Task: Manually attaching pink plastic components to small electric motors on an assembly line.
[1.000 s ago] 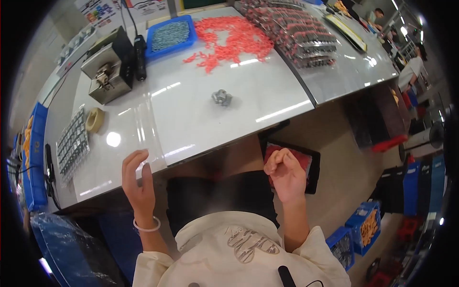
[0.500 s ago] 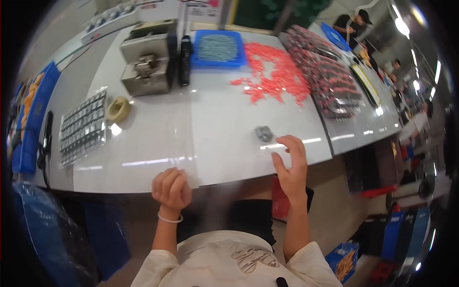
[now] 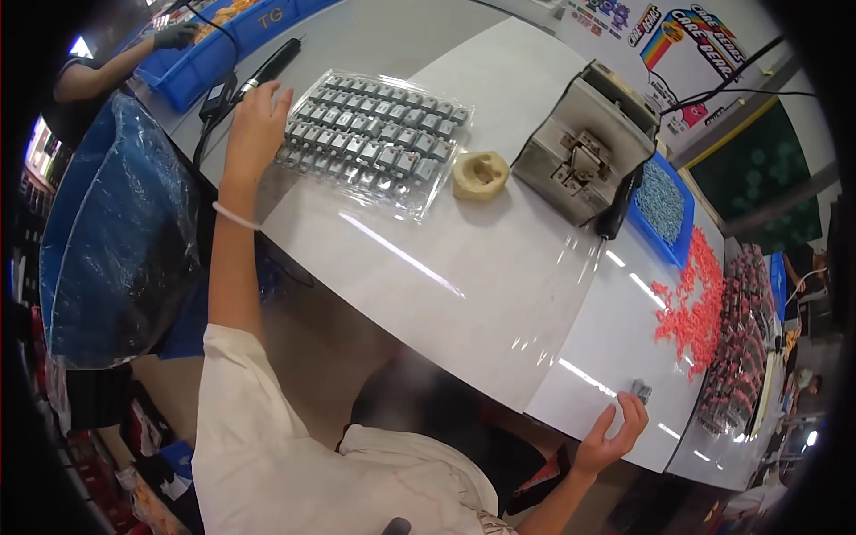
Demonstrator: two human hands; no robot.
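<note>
My left hand (image 3: 256, 134) reaches to the left end of a clear plastic tray (image 3: 426, 203) holding rows of small grey block-shaped parts (image 3: 367, 126). Its fingers are stretched and apart; whether they touch the tray's edge I cannot tell. Just beyond them lies a black pen-shaped tool (image 3: 273, 62) with a cable. At the right, my right hand (image 3: 615, 434) hovers by the table's front edge, fingers loosely bent and apart, nothing in them. Close to its fingertips sits a small grey metal part (image 3: 641, 390). A yellowish ring-shaped block (image 3: 481, 175) stands right of the tray.
A metal box-like machine (image 3: 584, 152) stands at the back. Behind it are a blue tray (image 3: 685, 242) of small bluish pieces, loose pink pieces (image 3: 694, 312) and bagged pieces (image 3: 742, 348). At far left, a co-worker's gloved hand (image 3: 176, 36) is over a blue bin (image 3: 183, 76).
The view has swung left. My left hand has gone from a closed fist at the table's front edge to the clear tray, its fingers opening. My right hand stays by the grey part.
</note>
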